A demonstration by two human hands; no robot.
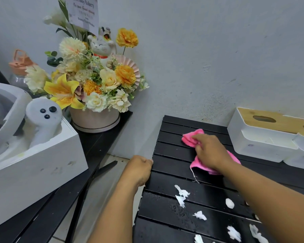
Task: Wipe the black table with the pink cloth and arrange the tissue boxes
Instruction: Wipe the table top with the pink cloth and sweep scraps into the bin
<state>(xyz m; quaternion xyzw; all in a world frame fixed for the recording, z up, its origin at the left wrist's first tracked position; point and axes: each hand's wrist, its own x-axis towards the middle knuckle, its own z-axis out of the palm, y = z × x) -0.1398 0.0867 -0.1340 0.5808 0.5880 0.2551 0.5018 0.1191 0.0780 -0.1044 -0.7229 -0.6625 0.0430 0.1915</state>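
Black slatted table (165, 178), against a grey wall (218, 50), carries white paper scraps (182, 192) (and water drops (177, 210)). Right hand (211, 151) clutches the pink cloth (191, 140) on its far slats; left hand (139, 168) curls over its left edge; tissue boxes (263, 137) sit rear right.

Right hand (211, 151): grips the bunched pink cloth (193, 137) and presses it on the black table (174, 176), near the back edge.
Left hand (139, 169): fingers curled over the table's left edge.
Tissue boxes (263, 135): two white ones (wooden lids, oval slots), touching side by side at the back right corner.
Tissue scraps (182, 192): torn white bits scattered over the front slats, among what look like water drops.
Side bench (95, 142): flower arrangement (95, 76) at its back end, a white box (33, 163) holding a controller in front of it.
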